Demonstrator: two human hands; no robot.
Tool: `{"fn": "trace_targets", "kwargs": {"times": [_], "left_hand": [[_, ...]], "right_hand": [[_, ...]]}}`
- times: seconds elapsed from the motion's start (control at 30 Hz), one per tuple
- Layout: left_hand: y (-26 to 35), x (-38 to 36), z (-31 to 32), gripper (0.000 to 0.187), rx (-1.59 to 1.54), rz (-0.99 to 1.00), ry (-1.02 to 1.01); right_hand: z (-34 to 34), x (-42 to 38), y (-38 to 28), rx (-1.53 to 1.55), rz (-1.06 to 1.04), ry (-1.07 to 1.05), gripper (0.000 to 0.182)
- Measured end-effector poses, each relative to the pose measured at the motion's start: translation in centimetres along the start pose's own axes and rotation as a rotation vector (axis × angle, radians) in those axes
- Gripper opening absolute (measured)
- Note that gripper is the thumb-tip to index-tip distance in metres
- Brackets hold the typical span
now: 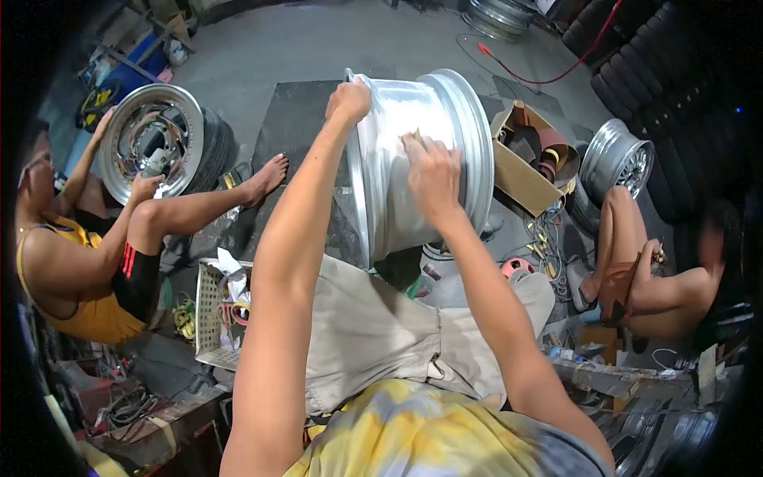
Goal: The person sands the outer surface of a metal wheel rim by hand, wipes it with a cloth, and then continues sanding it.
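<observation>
A bare silver wheel rim stands in front of me, its broad barrel facing up towards me. My left hand is closed round the rim's left lip near the top. On the barrel lies my right hand, its fingers bent and pressed together over a small tan piece of sandpaper. Only a corner of that piece shows past the fingertips, against the metal. The barrel looks dull and whitish under the hand, while the flanges at both ends are shinier.
A cardboard box with rolls of abrasive stands right of the rim. A plastic basket is by my left leg. At left a person works on a wheel with a power tool; another sits at right near a rim. Tyres are stacked behind.
</observation>
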State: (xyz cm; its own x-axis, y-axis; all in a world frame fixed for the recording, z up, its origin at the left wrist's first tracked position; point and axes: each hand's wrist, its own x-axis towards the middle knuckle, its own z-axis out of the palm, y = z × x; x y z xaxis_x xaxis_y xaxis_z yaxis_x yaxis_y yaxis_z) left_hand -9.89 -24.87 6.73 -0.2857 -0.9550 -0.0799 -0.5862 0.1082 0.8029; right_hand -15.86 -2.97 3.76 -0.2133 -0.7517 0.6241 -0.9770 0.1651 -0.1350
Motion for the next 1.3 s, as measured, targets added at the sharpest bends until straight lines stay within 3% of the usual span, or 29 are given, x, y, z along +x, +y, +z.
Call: {"fn": "trace_targets", "kwargs": {"times": [0.13,0.27,0.37,0.43,0.57,0.67,0.77,0.83,0.87,0.93,0.97,1.07,1.13,1.2,1.27,1.3], "left_hand": [[0.1,0.5,0.0,0.069,-0.020,-0.021,0.001],[-0.2,1.3,0.1,0.069,-0.012,0.008,0.010],[0.2,1.6,-0.1,0.067,0.041,-0.026,-0.021],[0.2,1.5,-0.2,0.067,0.072,-0.036,0.001],[0.1,1.6,-0.6,0.067,0.136,0.020,0.021],[0.8,0.6,-1.2,0.065,0.241,0.019,0.092],[2.0,-1.8,-1.9,0.058,0.364,0.067,0.149],[2.0,-1.3,-2.1,0.050,0.526,0.451,0.245],[1.9,-1.0,-2.2,0.050,0.537,0.461,0.246],[1.3,-0.4,-2.2,0.046,0.637,1.004,0.066],[0.8,-0.2,-1.6,0.053,0.752,0.977,-0.080],[0.1,-5.1,-0.1,0.064,0.898,1.058,-0.266],[-1.0,-11.3,0.5,0.071,1.050,1.187,-0.239],[-4.7,-15.3,1.3,0.074,1.096,1.368,-0.371],[-6.4,-19.4,1.2,0.076,1.004,1.378,-0.606],[-6.2,-19.5,1.0,0.076,1.003,1.383,-0.610]], "right_hand": [[1.7,4.0,0.8,0.076,0.007,0.003,0.031],[-2.6,-2.5,0.5,0.150,-0.052,-0.146,0.026],[-5.9,-5.3,2.8,0.222,-0.055,-0.065,0.028],[-8.2,-6.4,4.1,0.243,0.162,0.020,0.031],[-8.8,-10.5,7.0,0.317,0.359,0.043,0.038],[-6.5,-15.0,9.4,0.372,0.362,0.174,0.041],[-7.7,-15.5,9.0,0.475,0.505,0.237,0.034],[-8.5,-14.6,9.8,0.489,0.473,0.293,0.027],[-8.6,-14.5,10.2,0.495,0.481,0.303,0.027],[-8.9,-14.7,10.5,0.484,0.492,0.307,0.026],[-9.2,-14.8,10.4,0.505,0.522,0.292,0.027],[-9.3,-15.0,10.5,0.449,0.438,0.327,0.027],[-9.9,-14.9,10.1,0.457,0.471,0.321,0.028],[-10.5,-14.7,9.6,0.461,0.507,0.320,0.029],[-10.9,-14.6,9.2,0.482,0.554,0.328,0.031],[-10.9,-14.6,9.2,0.479,0.558,0.330,0.031]]}}
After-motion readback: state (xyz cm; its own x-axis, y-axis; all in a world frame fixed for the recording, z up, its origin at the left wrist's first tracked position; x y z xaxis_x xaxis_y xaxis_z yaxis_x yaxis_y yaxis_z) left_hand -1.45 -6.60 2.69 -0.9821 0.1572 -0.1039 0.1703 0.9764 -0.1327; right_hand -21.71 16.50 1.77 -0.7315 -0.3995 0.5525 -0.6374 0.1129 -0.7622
